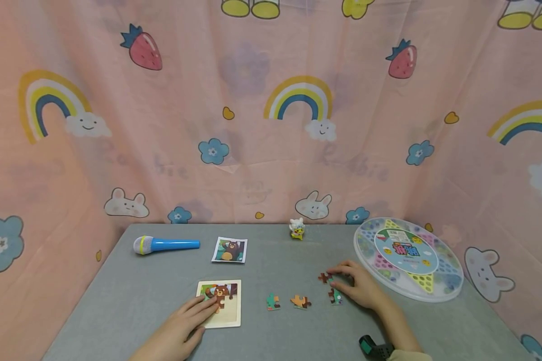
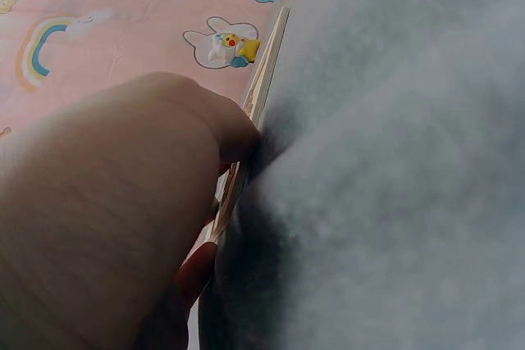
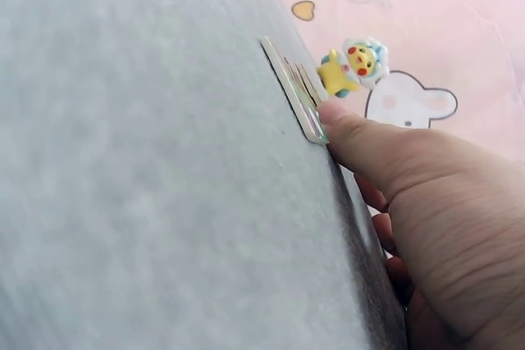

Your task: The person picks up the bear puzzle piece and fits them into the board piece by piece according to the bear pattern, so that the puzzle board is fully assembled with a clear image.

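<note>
My left hand [image 1: 180, 323] lies with fairly straight fingers over the left part of a wooden puzzle board [image 1: 232, 316], steadying it. Part of a brown bear picture [image 1: 219, 292] shows in the board; the fingers cover some of it. My right hand [image 1: 359, 286] is at the loose puzzle pieces on the right. Its index fingertip touches a dark brown puzzle piece [image 1: 324, 277], and the thumb is just above a green and brown piece [image 1: 335, 297]. Thumb and index finger stand apart. Between the hands lie an orange piece [image 1: 300, 301] and a teal piece [image 1: 273, 301].
Behind the board lies a bear picture card [image 1: 229, 250], with a blue toy microphone [image 1: 173, 244] to its left. A small yellow and white figurine [image 1: 296, 228] stands at the back edge. The round game board [image 1: 408, 258] lies right of my right hand.
</note>
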Demonstrator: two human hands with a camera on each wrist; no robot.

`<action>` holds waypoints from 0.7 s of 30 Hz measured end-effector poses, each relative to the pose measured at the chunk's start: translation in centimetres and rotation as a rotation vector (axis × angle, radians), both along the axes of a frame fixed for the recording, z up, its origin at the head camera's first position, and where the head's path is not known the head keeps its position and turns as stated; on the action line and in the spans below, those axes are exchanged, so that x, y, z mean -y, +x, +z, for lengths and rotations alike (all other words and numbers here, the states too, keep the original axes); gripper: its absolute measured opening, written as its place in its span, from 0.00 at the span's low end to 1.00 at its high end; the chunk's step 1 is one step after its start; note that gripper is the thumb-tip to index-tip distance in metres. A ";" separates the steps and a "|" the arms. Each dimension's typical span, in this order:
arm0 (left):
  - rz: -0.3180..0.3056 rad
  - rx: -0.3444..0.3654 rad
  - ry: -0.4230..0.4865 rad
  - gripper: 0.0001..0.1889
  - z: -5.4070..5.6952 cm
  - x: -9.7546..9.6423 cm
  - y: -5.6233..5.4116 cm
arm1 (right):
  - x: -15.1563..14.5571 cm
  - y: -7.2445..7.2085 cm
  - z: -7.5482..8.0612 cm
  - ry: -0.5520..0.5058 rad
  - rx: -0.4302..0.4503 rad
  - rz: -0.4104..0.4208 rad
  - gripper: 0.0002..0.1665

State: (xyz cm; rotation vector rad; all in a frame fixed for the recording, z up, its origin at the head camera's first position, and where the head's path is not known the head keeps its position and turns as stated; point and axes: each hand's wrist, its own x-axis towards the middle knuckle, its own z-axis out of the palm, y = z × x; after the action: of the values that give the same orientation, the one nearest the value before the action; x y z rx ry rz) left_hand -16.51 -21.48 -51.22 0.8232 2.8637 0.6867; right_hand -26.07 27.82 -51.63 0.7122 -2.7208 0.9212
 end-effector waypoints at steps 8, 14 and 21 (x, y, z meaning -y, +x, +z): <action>-0.002 -0.006 0.002 0.26 -0.1 0.0 -0.1 | 0.1 -0.1 -0.1 -0.004 0.004 -0.012 0.14; 0.014 0.025 0.006 0.26 -0.3 0.0 -0.3 | 0.1 -0.1 -0.1 -0.004 0.019 -0.021 0.14; 0.013 0.046 0.012 0.27 -0.6 0.0 -0.5 | 0.1 -0.1 0.0 -0.014 0.039 -0.022 0.14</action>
State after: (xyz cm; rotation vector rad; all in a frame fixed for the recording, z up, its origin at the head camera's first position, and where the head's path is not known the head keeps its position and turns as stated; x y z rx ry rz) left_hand -17.01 -21.52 -51.79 0.7808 2.8296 0.7158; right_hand -26.16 27.68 -51.60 0.6667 -2.7470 0.9585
